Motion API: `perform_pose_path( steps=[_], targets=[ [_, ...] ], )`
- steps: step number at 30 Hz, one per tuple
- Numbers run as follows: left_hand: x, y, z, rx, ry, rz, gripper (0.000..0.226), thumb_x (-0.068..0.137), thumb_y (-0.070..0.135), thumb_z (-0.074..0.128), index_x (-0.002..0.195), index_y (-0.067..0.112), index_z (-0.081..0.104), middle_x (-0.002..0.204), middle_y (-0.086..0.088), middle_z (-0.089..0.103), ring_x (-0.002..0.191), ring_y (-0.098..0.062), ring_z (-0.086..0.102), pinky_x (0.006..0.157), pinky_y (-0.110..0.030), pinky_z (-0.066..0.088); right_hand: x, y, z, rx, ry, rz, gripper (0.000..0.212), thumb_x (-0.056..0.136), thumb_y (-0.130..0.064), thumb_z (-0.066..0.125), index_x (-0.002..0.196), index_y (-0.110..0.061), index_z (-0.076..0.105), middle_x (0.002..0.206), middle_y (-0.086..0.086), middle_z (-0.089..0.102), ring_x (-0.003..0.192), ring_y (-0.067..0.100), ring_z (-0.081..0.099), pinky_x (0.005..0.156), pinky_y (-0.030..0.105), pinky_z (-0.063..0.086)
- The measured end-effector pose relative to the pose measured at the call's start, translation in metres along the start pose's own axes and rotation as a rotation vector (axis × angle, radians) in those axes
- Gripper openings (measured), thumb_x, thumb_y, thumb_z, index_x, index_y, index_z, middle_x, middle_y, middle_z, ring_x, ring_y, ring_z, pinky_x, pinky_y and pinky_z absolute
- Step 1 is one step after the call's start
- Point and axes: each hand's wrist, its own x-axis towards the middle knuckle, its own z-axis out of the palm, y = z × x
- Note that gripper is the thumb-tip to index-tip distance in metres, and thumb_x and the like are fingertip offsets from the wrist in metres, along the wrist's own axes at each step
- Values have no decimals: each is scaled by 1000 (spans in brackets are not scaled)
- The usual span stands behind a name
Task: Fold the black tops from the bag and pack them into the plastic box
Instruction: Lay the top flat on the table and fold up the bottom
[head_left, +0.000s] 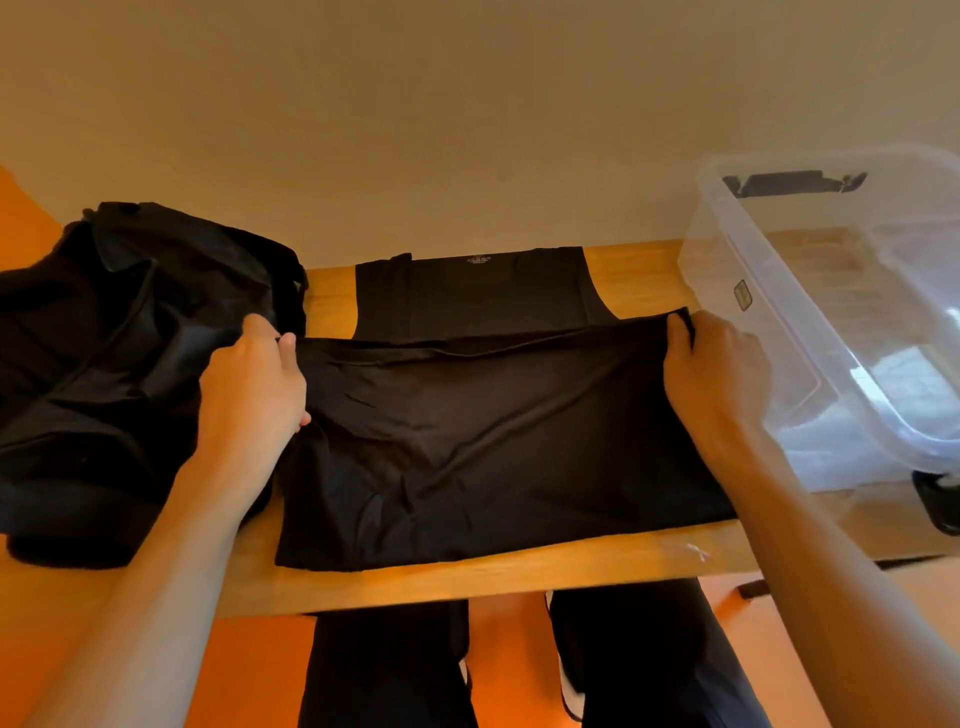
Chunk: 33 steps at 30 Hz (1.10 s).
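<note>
The black top (493, 431) is held stretched on the desk (467, 582) between the fingers (675, 343), its far edge pinched by left hand (254, 384) and right hand (714, 364). Were tension uneven, a skewed, creased fold could be left.

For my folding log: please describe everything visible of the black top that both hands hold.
The black top is thin, smooth-looking fabric, lightly wrinkled, lying on the wooden table. Its near layer overlaps the far part, where a small neck label shows. The left hand and right hand grip that layer's far corners. Its left side touches the black bag.
</note>
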Motion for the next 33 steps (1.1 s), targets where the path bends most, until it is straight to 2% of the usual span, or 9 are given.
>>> perform_pose_path(
  steps=[3, 6, 11, 17, 21, 24, 26, 28, 33],
  targets=[
    [12, 2, 12, 84, -19, -22, 25, 110, 28, 37, 107, 6, 47, 81, -18, 64, 63, -34, 69, 63, -51, 58, 10, -1, 9, -35, -38, 19, 36, 108, -29, 44, 78, -11, 51, 65, 0, 46, 59, 19, 44, 66, 36, 35],
    [22, 10, 22, 54, -32, -55, 25, 110, 29, 37, 109, 6, 47, 81, -16, 63, 60, -29, 69, 54, -42, 56, 21, 1, 16, -37, -28, 18, 37, 108, -28, 44, 76, -9, 52, 62, 0, 46, 56, 12, 41, 64, 35, 35],
    [35, 17, 34, 5, -33, -53, 25, 111, 28, 36, 108, 7, 49, 78, -13, 64, 50, -18, 67, 48, -36, 56, 36, 6, 23, -73, -9, 7, 39, 108, -29, 43, 77, -7, 53, 61, 3, 47, 54, 16, 40, 61, 35, 33],
    [51, 15, 44, 66, -13, -18, 25, 110, 28, 37, 109, 5, 47, 83, -18, 64, 64, -35, 69, 62, -53, 60, 48, 5, 32, -89, -28, 25, 36, 109, -34, 42, 83, -12, 52, 65, 5, 47, 62, 28, 44, 62, 36, 35],
    [52, 12, 54, 74, 25, 14, 25, 110, 26, 37, 108, 4, 47, 79, -18, 63, 60, -35, 67, 58, -54, 59, 53, 7, 36, -83, -40, 35, 40, 109, -36, 40, 81, -10, 52, 66, 7, 49, 59, 27, 42, 59, 35, 30],
    [47, 8, 58, 26, 49, 8, 23, 110, 24, 39, 106, 4, 48, 74, -13, 59, 57, -31, 64, 52, -49, 55, 52, 7, 38, -43, -40, 37, 43, 109, -36, 40, 75, -11, 47, 62, 4, 46, 55, 21, 40, 56, 35, 25],
    [48, 6, 60, 5, 79, -8, 20, 110, 21, 40, 106, 3, 48, 70, -5, 52, 56, -23, 55, 47, -35, 43, 54, 8, 38, -25, -21, 34, 44, 109, -36, 40, 72, -12, 45, 61, 6, 48, 56, 25, 43, 55, 35, 25],
    [52, 9, 60, -3, 102, -7, 19, 110, 19, 42, 107, 2, 50, 72, -2, 48, 57, -17, 47, 49, -30, 34, 56, 6, 37, -30, -12, 39, 44, 109, -37, 39, 73, -12, 45, 63, 8, 50, 58, 27, 44, 55, 34, 26],
    [67, 11, 67, 56, 100, 3, 26, 111, 20, 40, 117, -3, 50, 87, -20, 62, 74, -39, 63, 60, -42, 43, 68, -8, 41, -87, -24, 64, 39, 109, -41, 39, 83, -14, 50, 74, 13, 51, 69, 34, 46, 63, 40, 36]
  ],
)
